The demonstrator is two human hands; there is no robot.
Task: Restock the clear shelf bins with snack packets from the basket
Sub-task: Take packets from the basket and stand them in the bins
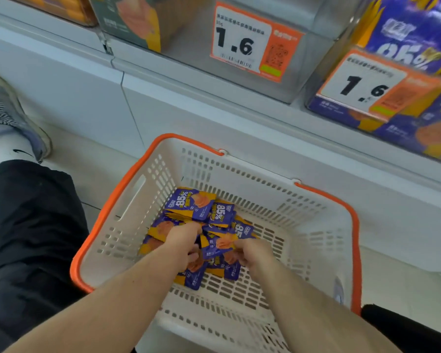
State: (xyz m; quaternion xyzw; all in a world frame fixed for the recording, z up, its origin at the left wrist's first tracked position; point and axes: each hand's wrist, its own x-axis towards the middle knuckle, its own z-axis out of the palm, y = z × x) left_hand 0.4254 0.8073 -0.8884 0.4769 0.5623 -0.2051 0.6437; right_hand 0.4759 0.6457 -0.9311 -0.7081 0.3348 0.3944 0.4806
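Observation:
A white plastic basket (303, 225) with an orange rim sits on the floor below the shelf. Inside lies a heap of purple and yellow snack packets (194, 203) printed with "85%". My left hand (182, 240) is down in the heap with its fingers closed around packets. My right hand (252, 250) grips packets at the heap's right side. Above, a clear shelf bin (285, 80) with a "1.6" price tag looks almost bare. The clear bin at far right (405, 34) holds the same purple packets behind another "1.6" tag.
A white shelf front (163, 103) runs diagonally above the basket. A bin with dark green and orange packets (138, 21) stands at upper left. My black-trousered leg (36, 225) and grey shoe (8, 115) lie left of the basket on the pale floor.

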